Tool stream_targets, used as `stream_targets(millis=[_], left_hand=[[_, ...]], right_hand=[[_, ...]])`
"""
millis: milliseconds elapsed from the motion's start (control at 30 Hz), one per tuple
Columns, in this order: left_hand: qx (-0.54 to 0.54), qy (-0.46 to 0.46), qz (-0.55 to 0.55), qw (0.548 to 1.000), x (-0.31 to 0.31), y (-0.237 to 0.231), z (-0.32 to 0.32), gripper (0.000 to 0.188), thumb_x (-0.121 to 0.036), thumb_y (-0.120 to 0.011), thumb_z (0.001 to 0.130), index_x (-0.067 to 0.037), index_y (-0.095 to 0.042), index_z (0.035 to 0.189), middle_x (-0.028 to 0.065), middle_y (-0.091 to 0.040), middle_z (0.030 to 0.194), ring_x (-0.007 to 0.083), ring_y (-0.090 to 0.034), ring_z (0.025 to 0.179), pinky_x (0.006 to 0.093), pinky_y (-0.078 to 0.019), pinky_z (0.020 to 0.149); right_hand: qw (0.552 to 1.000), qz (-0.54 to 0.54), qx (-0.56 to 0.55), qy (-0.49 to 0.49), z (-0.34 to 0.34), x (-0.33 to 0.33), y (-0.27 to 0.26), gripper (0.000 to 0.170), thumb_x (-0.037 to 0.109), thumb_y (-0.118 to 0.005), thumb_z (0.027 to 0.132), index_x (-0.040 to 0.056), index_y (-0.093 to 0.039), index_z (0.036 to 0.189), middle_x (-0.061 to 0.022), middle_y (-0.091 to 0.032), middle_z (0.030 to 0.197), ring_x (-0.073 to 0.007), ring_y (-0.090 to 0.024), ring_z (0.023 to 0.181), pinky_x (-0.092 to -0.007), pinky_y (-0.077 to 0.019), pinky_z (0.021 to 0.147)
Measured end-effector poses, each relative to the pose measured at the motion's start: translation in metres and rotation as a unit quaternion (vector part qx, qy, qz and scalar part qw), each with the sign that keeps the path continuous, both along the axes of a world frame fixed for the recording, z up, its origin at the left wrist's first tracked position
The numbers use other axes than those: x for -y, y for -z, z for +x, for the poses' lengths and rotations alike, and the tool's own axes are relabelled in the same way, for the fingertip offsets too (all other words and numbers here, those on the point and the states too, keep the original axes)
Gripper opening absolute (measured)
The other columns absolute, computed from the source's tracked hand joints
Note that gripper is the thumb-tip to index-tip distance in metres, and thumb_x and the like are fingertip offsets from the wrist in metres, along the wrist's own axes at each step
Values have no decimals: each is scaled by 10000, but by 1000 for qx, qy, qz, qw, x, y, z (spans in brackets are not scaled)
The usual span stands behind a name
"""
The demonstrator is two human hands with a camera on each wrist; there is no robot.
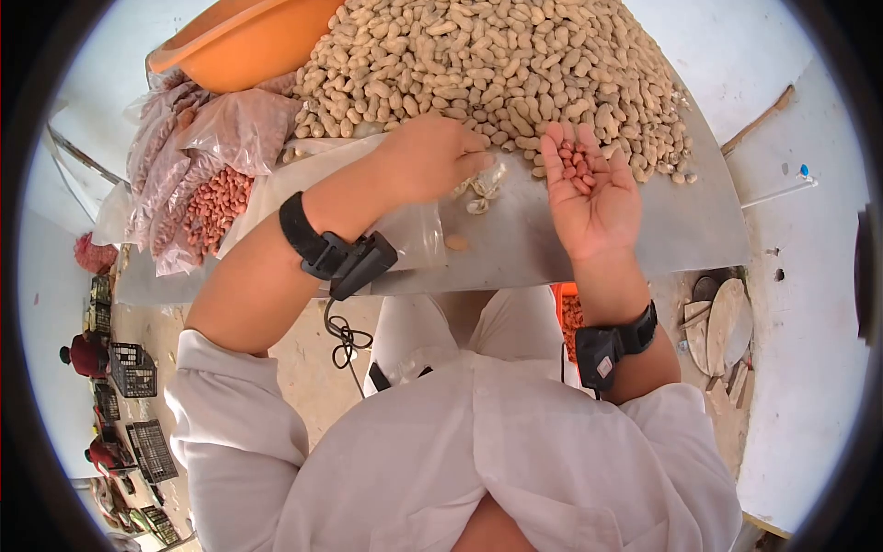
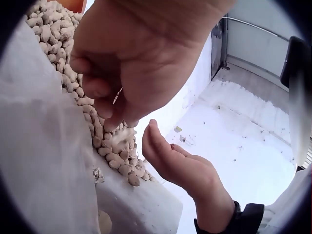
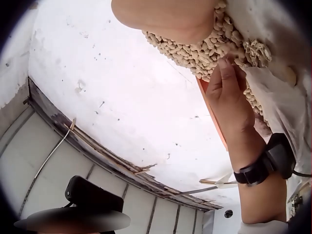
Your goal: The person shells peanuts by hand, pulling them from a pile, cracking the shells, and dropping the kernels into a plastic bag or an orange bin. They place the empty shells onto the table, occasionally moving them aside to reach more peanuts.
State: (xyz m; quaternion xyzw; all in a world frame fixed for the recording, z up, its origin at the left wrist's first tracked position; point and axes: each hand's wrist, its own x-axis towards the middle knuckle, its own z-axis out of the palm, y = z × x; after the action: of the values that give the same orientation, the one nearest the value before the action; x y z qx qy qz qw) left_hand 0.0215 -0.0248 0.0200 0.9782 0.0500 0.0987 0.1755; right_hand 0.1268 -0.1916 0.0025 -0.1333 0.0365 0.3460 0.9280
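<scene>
My left hand (image 1: 432, 158) is over the near edge of the peanut pile (image 1: 515, 69), thumb and fingers curled together. Just below its fingertips, a pale blurred shell (image 2: 122, 139) shows in the left wrist view, apparently loose. No object is clearly visible between the fingers. Palm up beside it, my right hand (image 1: 593, 198) carries several red kernels (image 1: 578, 167), its fingers slightly bent and pointing at the pile. The right wrist view shows the back of this hand (image 3: 165, 17) large, with the left hand (image 3: 229, 92) beyond. Pale shell pieces (image 1: 480, 195) lie on the metal table (image 1: 515, 253).
An orange basin (image 1: 244, 46) stands at the back left. Plastic bags (image 1: 230, 129) and red kernels (image 1: 219, 207) lie in front of it, beside a clear plastic sheet (image 1: 405, 241). An orange container (image 1: 570, 317) of red kernels is below the table edge. Black crates (image 1: 152, 451) stand on the floor.
</scene>
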Motion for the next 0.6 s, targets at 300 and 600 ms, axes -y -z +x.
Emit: stream_targets(millis=[300, 600], left_hand=[[-98, -34, 66, 992, 4, -10, -40, 301, -320, -564, 806, -36, -637, 738, 165, -593, 670, 334, -578, 657, 421, -448, 593], [170, -91, -158, 968, -6, 14, -60, 244, -187, -569, 881, 24, -575, 760, 23, -477, 600, 71, -414, 579, 258, -362, 512]], right_hand=[[996, -25, 18, -83, -18, -18, 9, 349, 212, -393, 919, -94, -480, 1063, -195, -541, 1002, -315, -524, 994, -454, -388, 979], [982, -43, 45, -180, -46, -68, 15, 417, 333, -384, 944, -61, -520, 927, -142, -529, 849, -277, -532, 834, -418, -440, 875]])
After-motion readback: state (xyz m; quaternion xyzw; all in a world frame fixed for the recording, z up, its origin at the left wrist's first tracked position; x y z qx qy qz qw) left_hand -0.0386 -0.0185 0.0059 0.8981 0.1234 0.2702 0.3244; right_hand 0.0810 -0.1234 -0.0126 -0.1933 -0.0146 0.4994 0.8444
